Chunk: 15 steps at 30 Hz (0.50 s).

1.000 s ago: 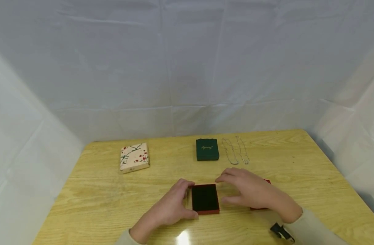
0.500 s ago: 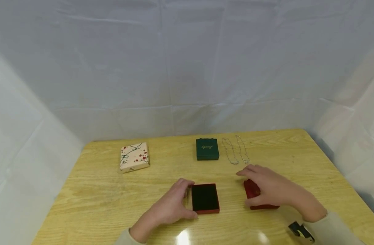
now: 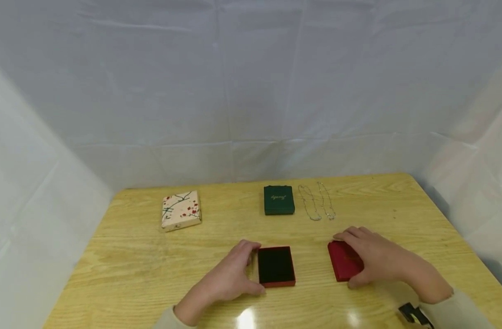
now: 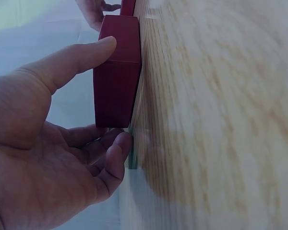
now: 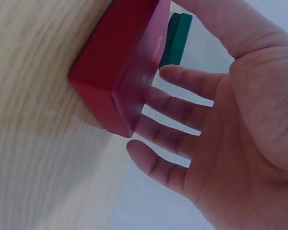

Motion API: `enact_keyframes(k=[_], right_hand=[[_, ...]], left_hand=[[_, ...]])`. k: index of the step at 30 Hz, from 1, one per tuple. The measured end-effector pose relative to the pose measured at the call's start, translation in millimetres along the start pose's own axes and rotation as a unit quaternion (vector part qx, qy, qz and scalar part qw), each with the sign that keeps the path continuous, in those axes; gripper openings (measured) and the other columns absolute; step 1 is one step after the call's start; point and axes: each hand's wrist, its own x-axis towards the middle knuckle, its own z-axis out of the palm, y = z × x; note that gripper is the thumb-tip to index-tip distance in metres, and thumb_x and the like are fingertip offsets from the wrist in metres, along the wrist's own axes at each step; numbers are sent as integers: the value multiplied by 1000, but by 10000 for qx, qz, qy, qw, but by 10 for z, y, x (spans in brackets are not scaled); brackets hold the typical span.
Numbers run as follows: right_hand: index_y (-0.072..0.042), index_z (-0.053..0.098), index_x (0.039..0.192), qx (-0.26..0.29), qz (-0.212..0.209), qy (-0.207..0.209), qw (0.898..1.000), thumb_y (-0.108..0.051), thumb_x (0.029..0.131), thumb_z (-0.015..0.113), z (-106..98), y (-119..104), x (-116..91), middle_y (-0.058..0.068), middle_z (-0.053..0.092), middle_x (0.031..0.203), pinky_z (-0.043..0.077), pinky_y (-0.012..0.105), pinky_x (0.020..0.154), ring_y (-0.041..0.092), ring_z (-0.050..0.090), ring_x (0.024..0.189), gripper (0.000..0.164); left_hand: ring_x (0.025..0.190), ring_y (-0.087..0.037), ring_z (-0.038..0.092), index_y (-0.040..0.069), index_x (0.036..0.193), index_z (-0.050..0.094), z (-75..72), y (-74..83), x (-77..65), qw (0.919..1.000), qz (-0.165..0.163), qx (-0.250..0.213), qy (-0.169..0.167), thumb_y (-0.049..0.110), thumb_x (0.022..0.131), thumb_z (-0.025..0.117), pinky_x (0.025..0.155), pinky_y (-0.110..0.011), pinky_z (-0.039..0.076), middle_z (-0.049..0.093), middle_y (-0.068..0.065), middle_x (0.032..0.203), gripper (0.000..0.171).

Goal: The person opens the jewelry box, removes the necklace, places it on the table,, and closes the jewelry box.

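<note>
In the head view my left hand (image 3: pixel 232 272) grips a shallow red jewellery box base (image 3: pixel 294 269) with a black lining, lying on the table. The left wrist view shows the thumb against the red side and the fingers at the far end. My right hand (image 3: pixel 376 258) is spread over the red lid (image 3: pixel 344 260), thumb near its front edge and fingertips at its back edge. The right wrist view has these fingers loosely extended beside the lid (image 5: pixel 117 52); the thumb tip is out of frame.
A dark green jewellery box (image 3: pixel 279 200) lies at the back, with two thin chains, a left one (image 3: pixel 310 203) and a right one (image 3: pixel 326 201), beside it. A cream floral box (image 3: pixel 181 211) sits at back left. White sheeting (image 3: pixel 251 91) surrounds the wooden table (image 3: pixel 218 237).
My right hand has moved right, away from the box base and over the lid, leaving more of the lid visible. My left hand and the boxes have stayed in place.
</note>
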Motion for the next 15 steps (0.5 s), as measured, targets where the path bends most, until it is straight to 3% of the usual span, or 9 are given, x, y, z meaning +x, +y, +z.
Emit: enact_keyframes(k=[15], right_hand=[[-11,54,147,65,71,-52,9999,-39,69,97,63,69,-17,6,56,137,53,45,79,26,53,112,93]], left_hand=[[118,-23,55,-2,152,46,1,-6,7,10000,-38,-7,-28,28,76,98,102,-45,51,53,-6,138,96]])
